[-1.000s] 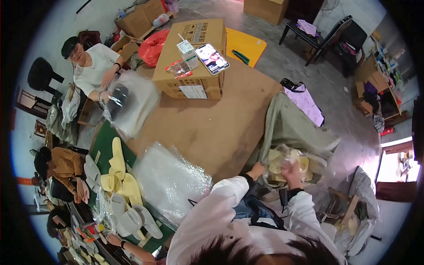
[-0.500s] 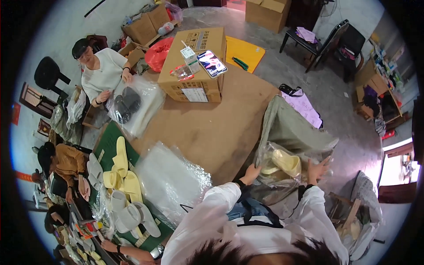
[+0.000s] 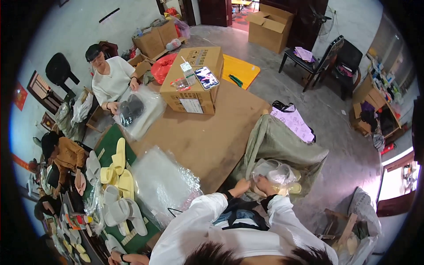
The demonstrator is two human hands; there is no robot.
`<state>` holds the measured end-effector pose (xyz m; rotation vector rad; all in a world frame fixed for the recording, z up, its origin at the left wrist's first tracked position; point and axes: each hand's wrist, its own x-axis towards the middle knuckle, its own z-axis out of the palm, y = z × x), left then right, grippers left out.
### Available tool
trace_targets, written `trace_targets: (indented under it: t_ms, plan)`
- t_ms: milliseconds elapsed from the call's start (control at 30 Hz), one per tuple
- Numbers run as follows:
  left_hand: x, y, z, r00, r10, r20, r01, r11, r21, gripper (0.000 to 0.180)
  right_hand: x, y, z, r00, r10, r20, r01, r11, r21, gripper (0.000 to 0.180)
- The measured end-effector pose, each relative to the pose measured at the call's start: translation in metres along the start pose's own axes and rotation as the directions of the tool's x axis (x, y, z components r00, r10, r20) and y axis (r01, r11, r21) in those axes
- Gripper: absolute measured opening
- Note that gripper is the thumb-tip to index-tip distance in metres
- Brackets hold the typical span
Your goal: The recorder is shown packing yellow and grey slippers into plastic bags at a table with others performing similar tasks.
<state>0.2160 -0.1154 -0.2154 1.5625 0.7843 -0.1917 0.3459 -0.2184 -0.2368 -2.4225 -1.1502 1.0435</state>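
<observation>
An olive-green woven sack [image 3: 276,137] hangs with its mouth gaping at the right corner of the table. In it lie slippers in clear plastic bags: a pale grey pair [image 3: 281,173] on top and a yellow slipper [image 3: 294,188] beneath. My left hand [image 3: 239,188] is closed on the near rim of the sack. Close beside it, my right hand [image 3: 266,186] is also closed at that rim, against the bagged slippers. Its fingertips are partly hidden. To the left, a stack of clear plastic bags [image 3: 161,181] lies on the table.
Loose yellow slippers [image 3: 118,155] and grey slippers [image 3: 118,212] cover a green mat [image 3: 111,138] at the left. A carton [image 3: 194,81] bearing a phone [image 3: 206,78] and a drink box stands on the brown table [image 3: 198,137]. Co-workers handle slippers along the left side.
My right hand has swung left, close to my left hand, which has shifted slightly left and down. Pale grey bagged slippers now show on top in the sack, with yellow below. The view has tilted up.
</observation>
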Motion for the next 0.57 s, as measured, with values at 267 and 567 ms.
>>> trace_targets:
  t_ms: [267,567]
  plan:
    - [-0.015,-0.014,0.009,0.975,-0.116,-0.188,0.062,0.960,-0.274,0.034,0.006,0.040,0.008,0.983,-0.183,0.014,0.183,0.978,-0.103,0.043]
    - [-0.019,-0.033,0.009,0.903,-0.127,-0.410,-0.029,0.935,-0.354,0.036,-0.016,-0.017,-0.038,0.951,-0.276,0.138,0.288,0.955,-0.074,0.042]
